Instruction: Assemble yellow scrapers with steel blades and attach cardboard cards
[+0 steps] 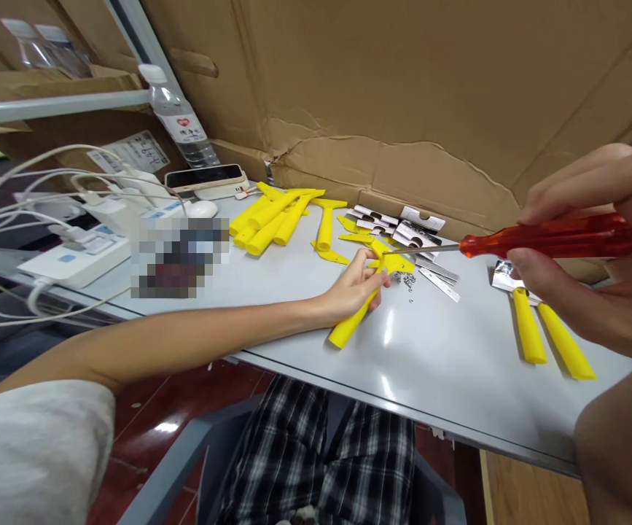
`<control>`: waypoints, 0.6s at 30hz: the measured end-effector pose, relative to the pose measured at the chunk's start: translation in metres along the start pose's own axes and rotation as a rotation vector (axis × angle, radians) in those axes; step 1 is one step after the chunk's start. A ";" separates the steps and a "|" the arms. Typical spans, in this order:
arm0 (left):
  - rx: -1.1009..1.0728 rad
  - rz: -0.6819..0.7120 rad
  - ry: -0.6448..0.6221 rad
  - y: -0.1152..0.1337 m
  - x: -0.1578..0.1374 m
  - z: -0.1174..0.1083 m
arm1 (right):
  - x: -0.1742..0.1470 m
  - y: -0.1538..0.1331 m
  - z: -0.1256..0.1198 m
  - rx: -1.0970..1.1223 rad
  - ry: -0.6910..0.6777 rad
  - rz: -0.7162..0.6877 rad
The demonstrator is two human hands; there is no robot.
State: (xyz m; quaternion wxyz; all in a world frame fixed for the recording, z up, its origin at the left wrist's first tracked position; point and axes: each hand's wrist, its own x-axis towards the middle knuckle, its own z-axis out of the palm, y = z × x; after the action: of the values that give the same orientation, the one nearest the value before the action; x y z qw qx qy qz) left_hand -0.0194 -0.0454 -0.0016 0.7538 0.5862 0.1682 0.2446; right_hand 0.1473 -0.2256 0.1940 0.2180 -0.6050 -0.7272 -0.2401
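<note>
My left hand (348, 295) is wrapped round the grip of a yellow plastic scraper handle (347, 333), near the middle of the table. In my right hand (594, 299) is a screwdriver (550, 237) with a clear red handle. Its thin shaft points left, and the tip meets the wide head of the yellow handle in the picture; whether a screw sits under it I cannot tell. Small dark screws (407, 284) lie scattered just beside that head. Flat metal blades (440, 281) and white-and-black blade sleeves (417, 235) are behind it.
More yellow handles (272, 222) are piled at the back. Two yellow scrapers (528, 328) with blades lie at the right. Leftward are a phone (203, 177), a water bottle (181, 124), and power strips (78, 255) with tangled white cables. Cardboard (403, 87) walls the table's back.
</note>
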 end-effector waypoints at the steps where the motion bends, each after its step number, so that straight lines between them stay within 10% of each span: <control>1: -0.003 0.002 0.000 0.000 0.000 0.000 | -0.001 0.001 0.000 -0.003 0.008 -0.021; 18: 0.030 0.003 -0.005 0.002 -0.002 0.000 | -0.001 0.003 -0.005 -0.045 -0.015 -0.055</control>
State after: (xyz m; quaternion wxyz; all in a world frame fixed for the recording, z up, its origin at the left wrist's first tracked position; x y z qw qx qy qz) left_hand -0.0213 -0.0462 0.0002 0.7448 0.5984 0.1692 0.2420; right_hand 0.1504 -0.2287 0.1977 0.1922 -0.5911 -0.7398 -0.2577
